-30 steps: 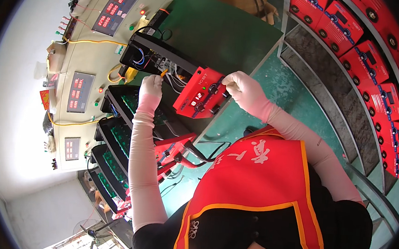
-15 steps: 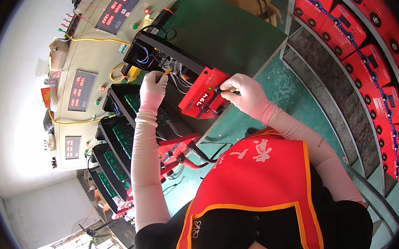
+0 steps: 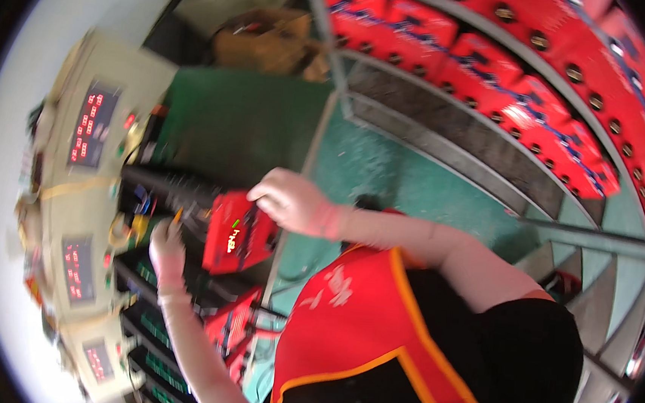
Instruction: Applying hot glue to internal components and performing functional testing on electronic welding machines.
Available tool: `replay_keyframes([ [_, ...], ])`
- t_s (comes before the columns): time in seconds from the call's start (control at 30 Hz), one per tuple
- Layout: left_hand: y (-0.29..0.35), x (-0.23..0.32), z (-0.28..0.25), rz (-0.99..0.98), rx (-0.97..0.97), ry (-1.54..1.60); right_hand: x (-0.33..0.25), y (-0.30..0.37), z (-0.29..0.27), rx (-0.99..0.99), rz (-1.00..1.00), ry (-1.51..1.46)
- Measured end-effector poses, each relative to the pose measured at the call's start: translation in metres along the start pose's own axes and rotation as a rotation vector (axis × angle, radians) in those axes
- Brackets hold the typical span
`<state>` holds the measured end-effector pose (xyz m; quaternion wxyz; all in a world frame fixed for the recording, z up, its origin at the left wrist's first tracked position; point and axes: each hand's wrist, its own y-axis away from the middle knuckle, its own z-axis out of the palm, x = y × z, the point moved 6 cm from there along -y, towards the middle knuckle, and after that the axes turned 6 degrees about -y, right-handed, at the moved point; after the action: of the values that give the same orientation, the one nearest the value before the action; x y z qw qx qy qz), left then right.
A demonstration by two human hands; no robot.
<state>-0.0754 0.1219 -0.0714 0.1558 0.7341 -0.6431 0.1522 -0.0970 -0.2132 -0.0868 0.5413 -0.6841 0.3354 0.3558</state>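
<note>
A welding machine with its cover off lies on the green bench, its red front panel [image 3: 224, 243] toward me, with lit digits and a green light. My left hand [image 3: 167, 254] is closed round a thin yellow-orange stick-like tool [image 3: 178, 215], its end near the wires inside the machine. At the panel's upper right corner are the curled fingertips of my right hand [image 3: 288, 199]; motion blur and the hand hide what is between them. Both hands wear pale gloves.
Several open machines with green-lit boards [image 3: 149, 329] line the bench to the left, below the test consoles [image 3: 93, 127]. Red welding machines [image 3: 485, 59] fill a curved rack at the right. A cardboard box [image 3: 263, 41] stands beyond the green bench top [image 3: 242, 119].
The view has swung, so bench and machine appear farther left and lower. My right hand has gone from the panel's black knob to its upper corner. The left still holds the yellow-orange tool.
</note>
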Motion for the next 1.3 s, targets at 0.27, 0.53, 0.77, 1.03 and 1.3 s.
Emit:
replay_keyframes([
  [0.27,-0.009,-0.022,0.001,0.025,0.031,0.002,-0.02,-0.037,0.008,-0.093,0.007,-0.177],
  [0.53,-0.016,-0.023,0.001,-0.013,-0.009,0.017,-0.011,-0.051,0.022,-0.308,0.112,-0.115],
  [0.77,0.003,0.016,-0.007,0.161,0.107,-0.104,-0.018,-0.049,0.019,-0.348,0.143,-0.059],
  [1.03,0.005,-0.007,-0.003,-0.05,0.153,-0.005,-0.004,-0.046,0.03,-0.347,0.289,-0.234],
  [1.3,-0.003,0.007,-0.005,0.097,0.213,-0.166,0.0,-0.051,0.032,-0.311,0.295,-0.269],
])
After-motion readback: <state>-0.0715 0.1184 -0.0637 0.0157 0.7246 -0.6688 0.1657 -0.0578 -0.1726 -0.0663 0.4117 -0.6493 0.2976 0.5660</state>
